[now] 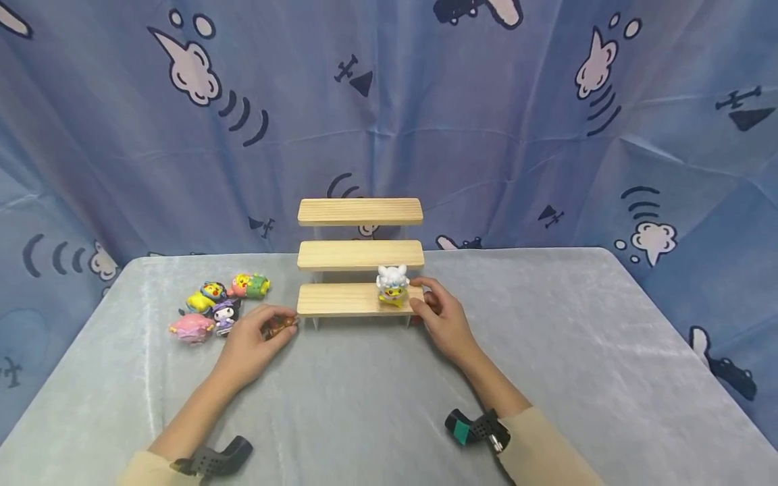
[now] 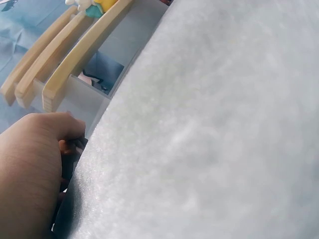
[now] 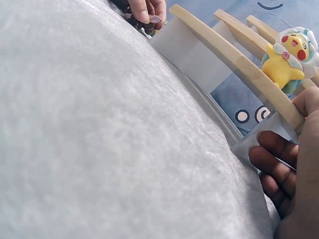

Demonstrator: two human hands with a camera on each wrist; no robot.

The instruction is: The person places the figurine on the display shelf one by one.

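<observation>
A white-hooded yellow figurine [image 1: 392,286] stands upright near the right end of the bottom step of a three-tier wooden display shelf [image 1: 340,300]. My right hand [image 1: 446,320] holds that end of the step, thumb at the front edge and index finger behind, close beside the figurine. Its other fingers [image 3: 276,162] curl below the board, next to the clear side support. At the shelf's left end my left hand [image 1: 252,341] rests low on the table and pinches a small brown figurine [image 1: 279,327], partly hidden by the fingers.
Left of the left hand, several figurines lie grouped: a pink one [image 1: 192,328], a purple-and-white one [image 1: 225,316], a yellow one [image 1: 205,297] and a green-and-pink one [image 1: 249,285]. A grey cloth covers the table [image 1: 365,405]. Behind hangs a blue patterned curtain [image 1: 425,135].
</observation>
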